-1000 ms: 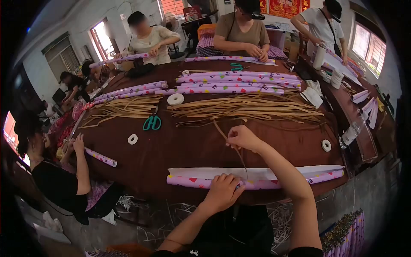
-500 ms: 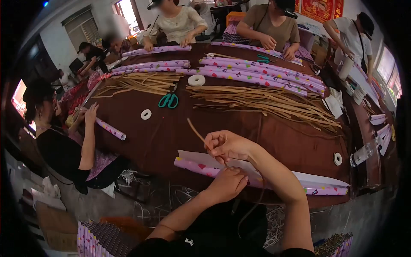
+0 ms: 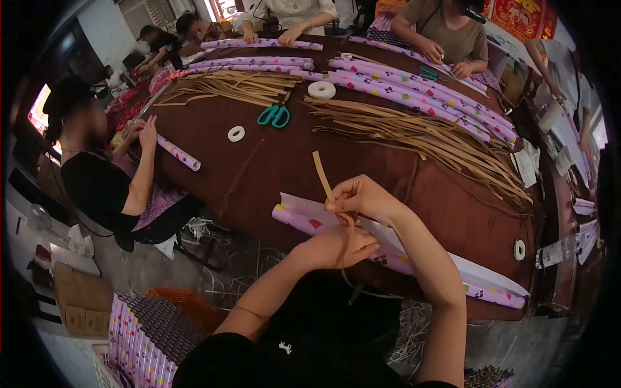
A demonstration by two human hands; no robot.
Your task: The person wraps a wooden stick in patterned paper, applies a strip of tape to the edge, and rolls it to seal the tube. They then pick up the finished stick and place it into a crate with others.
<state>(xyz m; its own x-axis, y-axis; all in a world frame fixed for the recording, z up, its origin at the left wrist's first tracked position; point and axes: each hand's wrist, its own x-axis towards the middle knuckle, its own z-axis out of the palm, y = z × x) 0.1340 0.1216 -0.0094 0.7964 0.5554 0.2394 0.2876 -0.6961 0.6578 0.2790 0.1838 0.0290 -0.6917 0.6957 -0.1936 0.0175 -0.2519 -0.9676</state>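
A purple patterned paper roll lies along the near table edge, its white sheet edge partly unrolled. My left hand rests on this roll, fingers bent over it; whether it grips the paper is hard to see. Above it, my right hand pinches a tan strip between thumb and fingers. One end of the strip points up and away, and a length hangs down across my left hand.
Across the table lie bundled tan strips, purple rolls, teal scissors and white tape rings. A person works at the left; others work at the far side. A bottle is at the right.
The view has shifted, so the far table items appear higher. My right hand still holds the strip, which now stands more upright, with its lower length across my left hand.
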